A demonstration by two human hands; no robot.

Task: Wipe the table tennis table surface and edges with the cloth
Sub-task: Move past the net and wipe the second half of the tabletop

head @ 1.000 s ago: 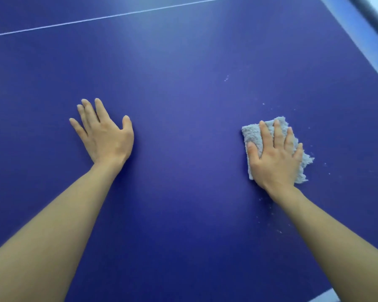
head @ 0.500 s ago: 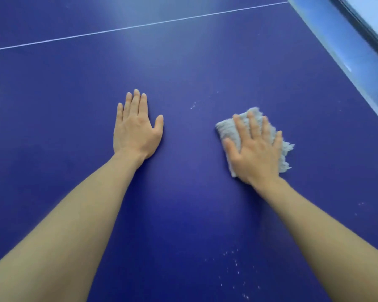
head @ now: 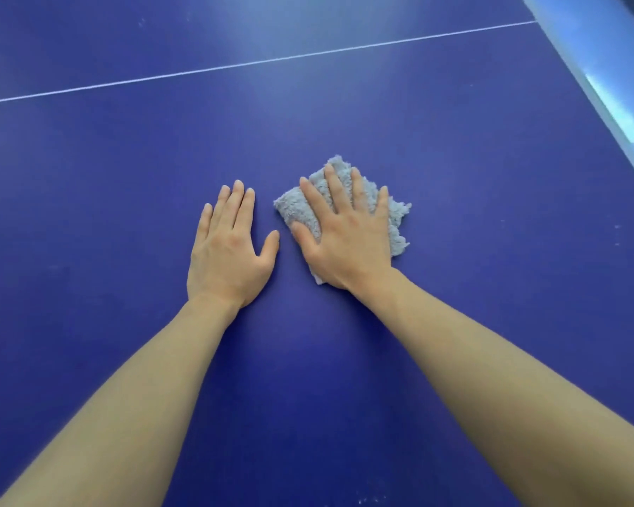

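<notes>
Change since earlier: the right hand (head: 348, 237) and the cloth (head: 295, 206) under it are now much nearer to the left hand (head: 227, 250). One second ago the two hands were well apart; now their thumbs are just beside each other, not touching.
Right hand: it lies flat on the cloth, palm down, fingers straight and spread. It grips nothing, it only presses. I judge the spread fingers are there so that the whole pad rubs the surface and not one corner only.
Left hand: it lies flat on the bare table surface (head: 107, 199), fingers straight and close together, thumb a little out, and holds nothing. Probably it carries the body weight while the person leans over the table.
Cloth: grey and fluffy, folded into a small pad, in the middle of the view. It is on the near side of the white line (head: 257, 62). Its borders show past the fingertips and at the right of the hand.
Table edge: the pale edge (head: 601, 86) runs at the upper right, well apart from the cloth.
Step in hand: a sideways stroke over the surface, as I judge.
Left to do: a few pale specks (head: 366, 501) lie at the bottom border, and the edge seems not yet wiped. How much of the surface is done, I cannot tell.
</notes>
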